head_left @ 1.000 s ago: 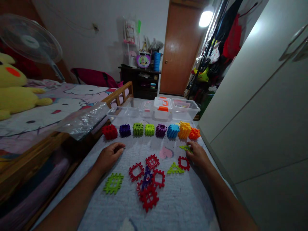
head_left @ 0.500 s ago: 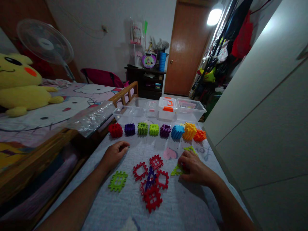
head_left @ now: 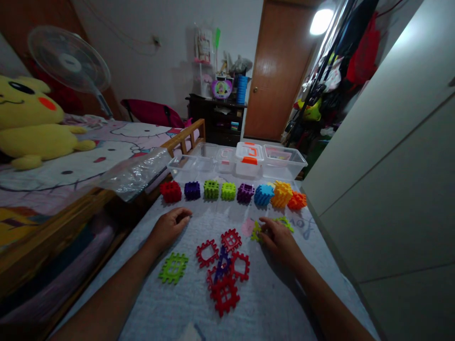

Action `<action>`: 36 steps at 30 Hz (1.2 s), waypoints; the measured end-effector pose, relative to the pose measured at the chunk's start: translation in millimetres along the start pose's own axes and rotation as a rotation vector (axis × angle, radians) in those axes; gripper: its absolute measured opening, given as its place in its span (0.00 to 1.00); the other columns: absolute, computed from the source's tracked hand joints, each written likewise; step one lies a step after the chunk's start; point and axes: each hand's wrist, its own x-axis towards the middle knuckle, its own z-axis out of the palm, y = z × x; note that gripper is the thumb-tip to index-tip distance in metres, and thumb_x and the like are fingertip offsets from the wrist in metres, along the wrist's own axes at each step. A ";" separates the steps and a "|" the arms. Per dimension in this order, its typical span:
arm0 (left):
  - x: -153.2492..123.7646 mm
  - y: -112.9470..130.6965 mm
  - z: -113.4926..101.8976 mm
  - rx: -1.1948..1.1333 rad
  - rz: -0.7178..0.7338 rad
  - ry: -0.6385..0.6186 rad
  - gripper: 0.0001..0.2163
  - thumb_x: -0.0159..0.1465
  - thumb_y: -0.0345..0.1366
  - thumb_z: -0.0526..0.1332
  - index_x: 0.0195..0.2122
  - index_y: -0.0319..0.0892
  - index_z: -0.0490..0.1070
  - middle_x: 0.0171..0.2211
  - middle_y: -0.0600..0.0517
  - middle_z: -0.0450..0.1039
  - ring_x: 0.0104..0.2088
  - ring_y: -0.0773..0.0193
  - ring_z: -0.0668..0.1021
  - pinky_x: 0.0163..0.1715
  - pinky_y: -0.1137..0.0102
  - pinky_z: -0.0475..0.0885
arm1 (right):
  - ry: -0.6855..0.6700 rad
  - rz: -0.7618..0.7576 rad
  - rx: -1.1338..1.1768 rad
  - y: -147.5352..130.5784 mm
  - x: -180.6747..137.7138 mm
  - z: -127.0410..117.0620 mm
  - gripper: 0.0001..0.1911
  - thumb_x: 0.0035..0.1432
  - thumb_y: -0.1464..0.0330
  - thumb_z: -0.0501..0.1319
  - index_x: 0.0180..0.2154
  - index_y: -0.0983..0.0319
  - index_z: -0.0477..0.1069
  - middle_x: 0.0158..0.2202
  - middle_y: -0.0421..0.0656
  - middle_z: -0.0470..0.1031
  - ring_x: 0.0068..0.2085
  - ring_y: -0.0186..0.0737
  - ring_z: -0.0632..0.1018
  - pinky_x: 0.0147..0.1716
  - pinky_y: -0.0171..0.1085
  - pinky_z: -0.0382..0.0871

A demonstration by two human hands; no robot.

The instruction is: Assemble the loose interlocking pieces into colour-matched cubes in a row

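My right hand [head_left: 279, 240] lies on the grey mat [head_left: 270, 303] with its fingertips pinched on a lime green triangle piece [head_left: 256, 232]. A second green piece [head_left: 285, 222] lies just beyond that hand. My left hand [head_left: 169, 228] rests on the mat with its fingers curled in, and nothing shows in it. Between my arms lies a cluster of red flat square frames [head_left: 224, 290] with a purple triangle [head_left: 222, 262] on top. A green square frame [head_left: 173, 267] lies near my left wrist. A row of coloured cubes runs from red [head_left: 170, 191] to orange [head_left: 296, 201].
A clear plastic box with an orange latch [head_left: 249, 161] stands behind the cubes. At the left are a wooden bed rail [head_left: 183, 137], a crumpled plastic bag [head_left: 135, 173] and a yellow plush toy [head_left: 31, 128]. A white wardrobe [head_left: 384, 166] runs along the right edge.
My right hand left the far green piece, came down onto the green triangle and a red frame, then slid the triangle up and left. That red frame no longer shows. My left hand stayed put.
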 end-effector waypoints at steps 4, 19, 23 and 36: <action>0.1 -2.1 0.3 -0.010 0.004 -0.010 0.18 0.56 0.50 0.57 0.38 0.42 0.74 0.33 0.51 0.78 0.35 0.57 0.79 0.38 0.67 0.72 | 0.053 -0.108 -0.115 3.4 0.4 2.7 0.22 0.56 0.77 0.54 0.52 0.62 0.70 0.50 0.49 0.74 0.50 0.48 0.70 0.51 0.46 0.62; -0.6 1.9 -0.8 0.000 0.005 -0.008 0.17 0.55 0.49 0.57 0.37 0.42 0.74 0.33 0.50 0.79 0.35 0.56 0.79 0.38 0.66 0.72 | -0.182 -0.106 -0.271 -0.4 8.9 3.5 0.22 0.63 0.76 0.52 0.53 0.52 0.71 0.56 0.43 0.70 0.53 0.48 0.64 0.52 0.46 0.54; -0.1 -2.4 -0.4 0.007 -0.003 -0.027 0.17 0.57 0.49 0.56 0.38 0.43 0.74 0.34 0.50 0.79 0.37 0.56 0.79 0.39 0.66 0.72 | -0.179 -0.102 -0.269 1.9 11.9 7.1 0.18 0.63 0.74 0.54 0.50 0.54 0.73 0.54 0.44 0.71 0.53 0.47 0.65 0.52 0.45 0.55; 1.0 -4.4 0.9 -0.022 -0.003 -0.018 0.18 0.55 0.50 0.58 0.38 0.43 0.75 0.34 0.50 0.79 0.35 0.56 0.79 0.37 0.67 0.73 | 0.064 0.036 -0.265 36.5 8.0 -23.5 0.09 0.58 0.69 0.57 0.41 0.63 0.71 0.41 0.49 0.73 0.44 0.47 0.70 0.46 0.43 0.62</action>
